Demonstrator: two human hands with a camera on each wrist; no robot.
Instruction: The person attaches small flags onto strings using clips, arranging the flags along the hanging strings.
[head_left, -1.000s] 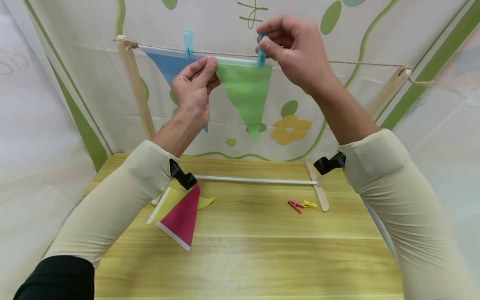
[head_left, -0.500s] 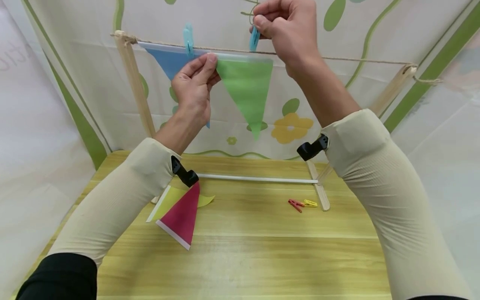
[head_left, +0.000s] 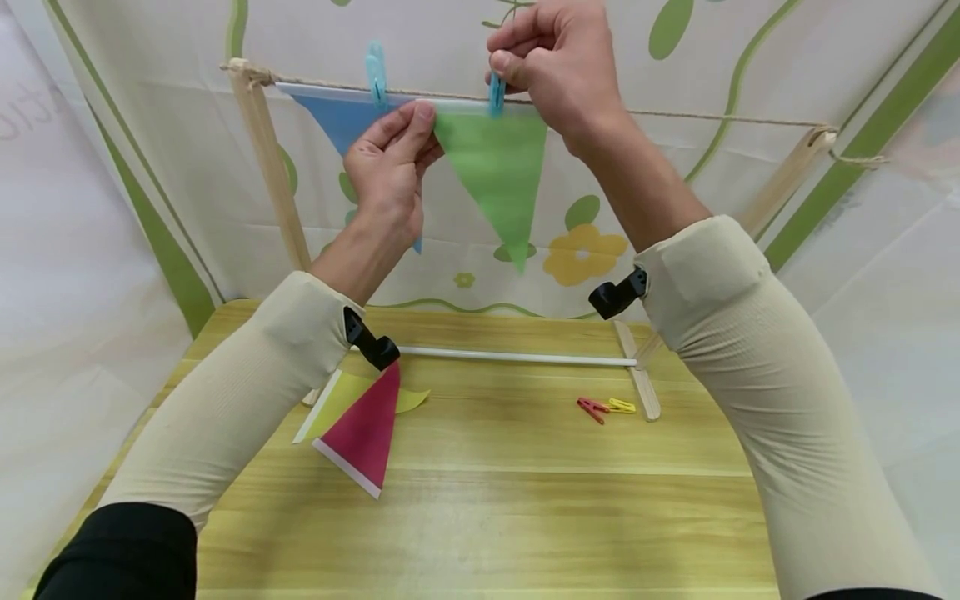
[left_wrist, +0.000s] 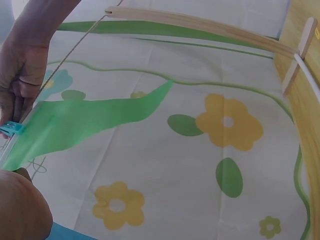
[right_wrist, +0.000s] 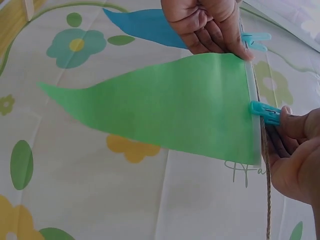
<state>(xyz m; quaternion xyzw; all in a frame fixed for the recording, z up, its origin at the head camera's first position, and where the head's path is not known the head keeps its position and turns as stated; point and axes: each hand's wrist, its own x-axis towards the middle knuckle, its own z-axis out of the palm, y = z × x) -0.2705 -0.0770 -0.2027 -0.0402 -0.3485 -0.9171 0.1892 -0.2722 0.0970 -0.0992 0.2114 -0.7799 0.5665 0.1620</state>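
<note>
A green triangular pennant [head_left: 498, 158] hangs point down at the twine [head_left: 442, 93], its white top edge along the line. My left hand [head_left: 393, 162] pinches the pennant's upper left corner between thumb and fingertips. With thumb and fingers, my right hand [head_left: 566, 71] grips a light blue clothespin [right_wrist: 265, 112]; its jaws sit over the pennant's white edge near the middle. To the left, a blue pennant [head_left: 330, 121] hangs from the same twine under another light blue clothespin [head_left: 377, 75], partly hidden behind my left hand.
Wooden posts [head_left: 270, 158] hold the twine at both ends, with a white rod [head_left: 510, 357] low between them. On the table [head_left: 525, 517] lie a magenta pennant [head_left: 367, 433] over a yellow pennant [head_left: 330, 404]. Red [head_left: 592, 409] and yellow clothespins [head_left: 621, 406] lie at right.
My right hand has lifted the clothespin off the green pennant's right part, moved it left, and lowered it onto the top edge nearer the middle. The left hand keeps its pinch.
</note>
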